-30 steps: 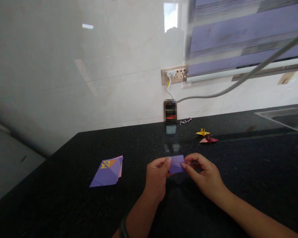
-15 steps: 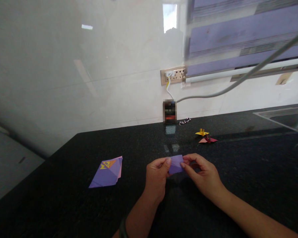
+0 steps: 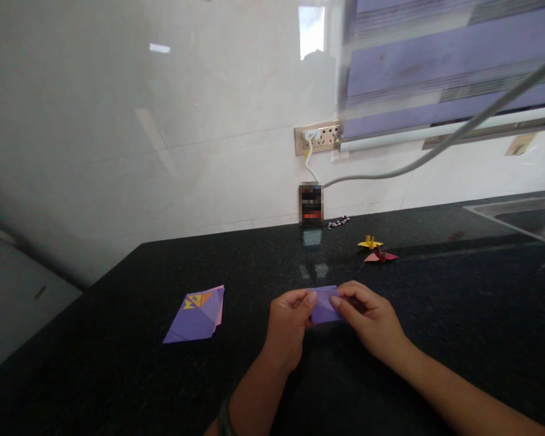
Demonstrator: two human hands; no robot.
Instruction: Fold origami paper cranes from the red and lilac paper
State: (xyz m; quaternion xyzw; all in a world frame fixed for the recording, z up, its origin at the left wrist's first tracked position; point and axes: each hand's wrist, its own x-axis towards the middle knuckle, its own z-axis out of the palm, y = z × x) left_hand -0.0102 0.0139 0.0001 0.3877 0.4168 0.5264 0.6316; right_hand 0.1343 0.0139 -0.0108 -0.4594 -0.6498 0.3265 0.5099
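Note:
A small folded piece of purple origami paper (image 3: 323,307) is held between my two hands above the dark countertop. My left hand (image 3: 288,318) pinches its left side, thumb on top and fingers hidden underneath. On the right side, my right hand (image 3: 372,312) presses its thumb onto the paper, with the index finger behind the upper edge. To the left lies a stack of purple and pink paper (image 3: 193,321) with a yellow and orange printed label on it. A yellow paper crane (image 3: 370,243) and a red and pink paper crane (image 3: 381,257) sit beyond my right hand.
A phone-like device (image 3: 311,204), blurred out, leans on the wall beside a beaded strand (image 3: 338,223). A white plug sits in the wall socket (image 3: 318,138). A grey cable (image 3: 390,175) runs up to the right. A sink edge (image 3: 513,229) shows at far right.
My right thumb has moved onto the face of the purple paper, and the paper now shows a wider face with a layer along its top edge. My left hand has barely moved.

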